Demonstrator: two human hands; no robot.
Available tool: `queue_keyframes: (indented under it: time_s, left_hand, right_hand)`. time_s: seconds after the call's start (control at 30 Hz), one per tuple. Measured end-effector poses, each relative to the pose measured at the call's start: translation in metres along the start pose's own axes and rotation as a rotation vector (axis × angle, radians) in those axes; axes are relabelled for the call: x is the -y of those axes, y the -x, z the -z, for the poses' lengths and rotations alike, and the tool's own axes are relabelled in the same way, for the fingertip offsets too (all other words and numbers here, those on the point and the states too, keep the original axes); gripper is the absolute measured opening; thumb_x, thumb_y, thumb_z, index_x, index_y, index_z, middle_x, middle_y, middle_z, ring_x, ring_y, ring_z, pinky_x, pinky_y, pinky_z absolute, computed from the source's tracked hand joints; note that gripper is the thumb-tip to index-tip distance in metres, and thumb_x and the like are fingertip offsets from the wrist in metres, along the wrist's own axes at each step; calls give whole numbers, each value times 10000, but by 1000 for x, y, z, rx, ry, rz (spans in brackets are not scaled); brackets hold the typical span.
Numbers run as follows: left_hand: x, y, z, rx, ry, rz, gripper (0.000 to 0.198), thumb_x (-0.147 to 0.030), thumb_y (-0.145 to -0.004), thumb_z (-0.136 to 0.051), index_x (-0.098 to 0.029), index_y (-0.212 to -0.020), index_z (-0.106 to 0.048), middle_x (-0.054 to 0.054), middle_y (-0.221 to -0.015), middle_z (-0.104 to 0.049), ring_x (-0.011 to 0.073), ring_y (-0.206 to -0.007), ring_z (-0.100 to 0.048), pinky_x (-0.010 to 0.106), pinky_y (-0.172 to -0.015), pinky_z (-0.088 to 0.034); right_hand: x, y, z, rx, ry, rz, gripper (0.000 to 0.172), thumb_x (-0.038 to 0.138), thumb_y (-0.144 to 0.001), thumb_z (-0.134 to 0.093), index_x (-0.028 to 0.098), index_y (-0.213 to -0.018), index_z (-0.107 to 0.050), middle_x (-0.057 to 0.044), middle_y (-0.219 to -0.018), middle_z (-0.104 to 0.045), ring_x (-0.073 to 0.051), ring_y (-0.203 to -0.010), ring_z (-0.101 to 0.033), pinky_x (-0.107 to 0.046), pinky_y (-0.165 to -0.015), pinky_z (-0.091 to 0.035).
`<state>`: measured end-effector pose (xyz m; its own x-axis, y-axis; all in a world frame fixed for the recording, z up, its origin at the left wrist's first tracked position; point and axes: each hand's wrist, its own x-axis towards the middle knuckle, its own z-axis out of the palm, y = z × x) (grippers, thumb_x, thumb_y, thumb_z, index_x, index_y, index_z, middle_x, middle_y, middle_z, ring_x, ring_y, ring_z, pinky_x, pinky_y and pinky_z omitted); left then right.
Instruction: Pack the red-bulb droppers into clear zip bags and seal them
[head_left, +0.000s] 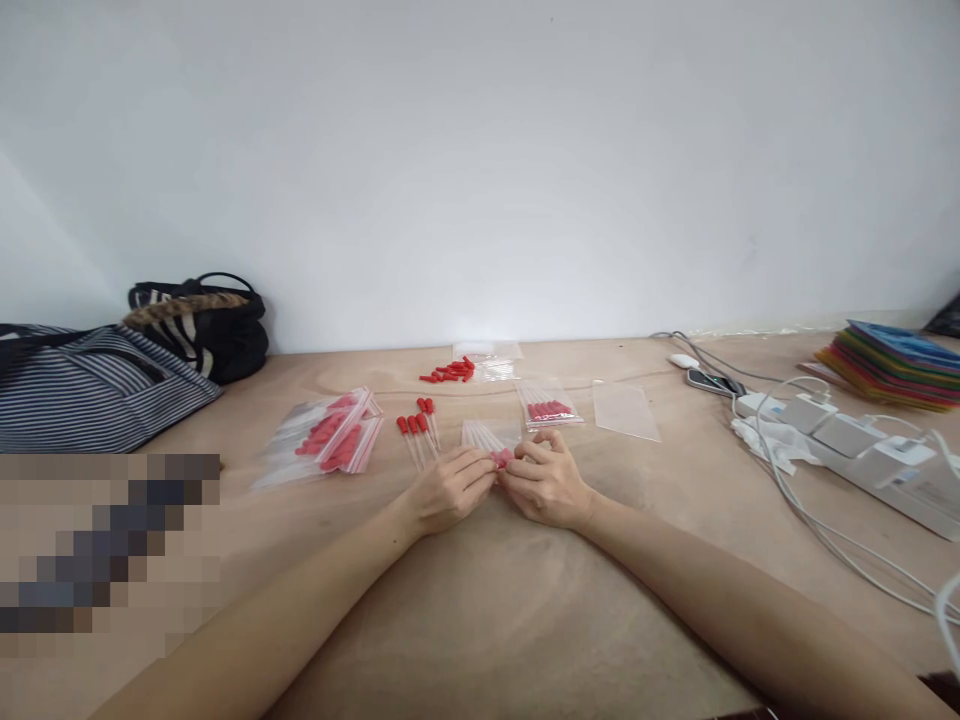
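My left hand and my right hand meet at the middle of the table, both with fingers pinched on a small clear bag of red-capped droppers; red bulbs show between the fingertips. Just left of the hands lie three loose red-capped droppers. Farther left sits a pile of filled zip bags. Behind my right hand lies another filled bag, and an empty clear bag to its right. Loose red caps lie farther back.
A striped bag and a black bag rest at the left by the wall. At the right are a power strip with chargers and white cables, a phone and a stack of coloured sheets.
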<state>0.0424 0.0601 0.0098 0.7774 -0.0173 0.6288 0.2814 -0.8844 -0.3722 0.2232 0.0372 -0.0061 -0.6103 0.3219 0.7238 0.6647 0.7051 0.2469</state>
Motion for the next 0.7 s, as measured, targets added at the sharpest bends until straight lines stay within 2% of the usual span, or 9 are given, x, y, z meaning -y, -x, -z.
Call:
queue_keyframes:
  time_s: [0.33,0.53,0.63,0.7]
  left_hand:
    - [3,18,11,6,-30,36,132,-67,-843,-449,-128,-809,-561,59,-778,-635,166,-751,-588,335,-733,-500]
    - [1,18,12,48,-48,125,226,-106,-867,-438,-135,-655,-510,29,-627,-550,157,-633,-523,311,-630,-474]
    - [2,17,12,76,-90,128,289,-153,-889,-412,-142,-608,-480,19,-577,-502,155,-583,-488,301,-578,-450]
    - [3,17,12,74,-113,128,316,-184,-895,-407,-149,-586,-463,14,-558,-482,154,-561,-472,293,-552,-437]
  right_hand:
    - [-10,18,21,27,21,-41,200,84,-798,-428,181,-662,-537,26,-585,-547,-105,-681,-473,-341,-771,-243]
    - [-12,21,22,-1,-4,-42,190,67,-783,-427,186,-679,-533,34,-570,-540,-106,-690,-489,-372,-829,-231]
    - [-14,22,20,3,-32,-81,176,75,-785,-424,191,-699,-524,25,-605,-552,-114,-672,-496,-358,-785,-273]
    - [-15,21,17,25,-139,-166,154,95,-801,-407,191,-735,-508,-7,-724,-583,-119,-681,-507,-311,-706,-328]
